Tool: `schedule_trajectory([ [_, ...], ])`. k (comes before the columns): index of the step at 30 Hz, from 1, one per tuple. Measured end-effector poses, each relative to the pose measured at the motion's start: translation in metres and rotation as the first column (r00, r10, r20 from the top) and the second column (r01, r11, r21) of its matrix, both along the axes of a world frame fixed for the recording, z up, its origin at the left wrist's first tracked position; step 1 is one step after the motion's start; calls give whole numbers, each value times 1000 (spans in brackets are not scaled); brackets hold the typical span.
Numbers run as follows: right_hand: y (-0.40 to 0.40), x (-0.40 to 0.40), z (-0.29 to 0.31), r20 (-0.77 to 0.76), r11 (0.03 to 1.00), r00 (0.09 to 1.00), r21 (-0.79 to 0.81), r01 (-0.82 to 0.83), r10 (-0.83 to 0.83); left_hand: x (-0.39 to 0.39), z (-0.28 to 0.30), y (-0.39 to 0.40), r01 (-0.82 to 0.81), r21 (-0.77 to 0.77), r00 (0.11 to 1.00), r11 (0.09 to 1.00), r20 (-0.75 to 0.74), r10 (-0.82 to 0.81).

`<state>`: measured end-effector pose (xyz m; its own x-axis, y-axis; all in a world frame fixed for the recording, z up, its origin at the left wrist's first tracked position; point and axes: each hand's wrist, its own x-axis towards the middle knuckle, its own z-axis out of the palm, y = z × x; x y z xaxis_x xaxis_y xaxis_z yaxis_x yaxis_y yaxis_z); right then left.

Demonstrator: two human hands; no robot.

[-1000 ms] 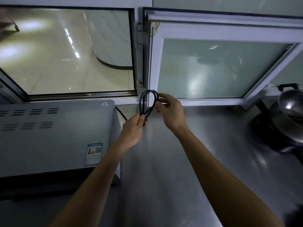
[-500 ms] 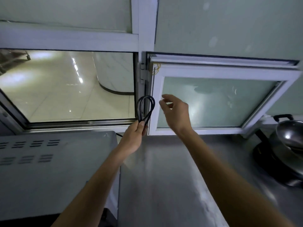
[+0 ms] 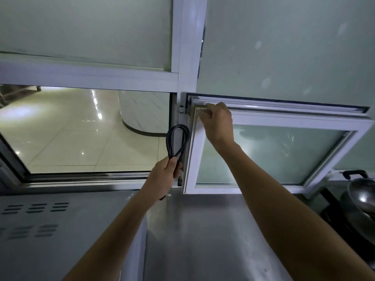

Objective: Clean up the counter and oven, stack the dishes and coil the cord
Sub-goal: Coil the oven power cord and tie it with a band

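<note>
A black cord [image 3: 177, 138], coiled into a narrow loop, stands up from my left hand [image 3: 164, 177], which grips its lower end in front of the window post. My right hand [image 3: 218, 124] is raised to the top left corner of the open white window sash [image 3: 284, 118]. Its fingertips pinch a small yellowish thing [image 3: 199, 111] there; what it is stays unclear. The grey oven [image 3: 60, 230] with vent slots sits at lower left, and the steel counter [image 3: 213, 240] lies below my arms.
A steel wok [image 3: 363, 195] with a black handle sits on a dark burner at the right edge. The left window opening [image 3: 81, 128] looks onto a tiled hall. The open sash leans inward over the counter's back.
My right hand let go of the cord loop and rose to the sash's top left corner. My left hand kept the coil. The view tilted upward.
</note>
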<state>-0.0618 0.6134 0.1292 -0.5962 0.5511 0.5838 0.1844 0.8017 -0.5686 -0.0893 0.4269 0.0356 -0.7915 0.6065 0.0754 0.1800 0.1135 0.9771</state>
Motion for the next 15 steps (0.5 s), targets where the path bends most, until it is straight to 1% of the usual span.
schedule_trajectory([
  [4,4,-12,0,1,998,999,47,50,-50,-3,-7,-1,23,-10,1000,1000,-10,-23],
  [10,7,-17,3,-45,997,997,-31,66,-68,-1,-12,0,41,-5,999,999,-3,-41],
  [12,7,-15,4,-54,998,997,-4,61,-61,1,-14,-1,44,-3,999,999,-16,-44],
  [15,8,-12,1,-48,998,997,35,56,-54,5,-16,-5,25,14,1000,1000,7,-25],
])
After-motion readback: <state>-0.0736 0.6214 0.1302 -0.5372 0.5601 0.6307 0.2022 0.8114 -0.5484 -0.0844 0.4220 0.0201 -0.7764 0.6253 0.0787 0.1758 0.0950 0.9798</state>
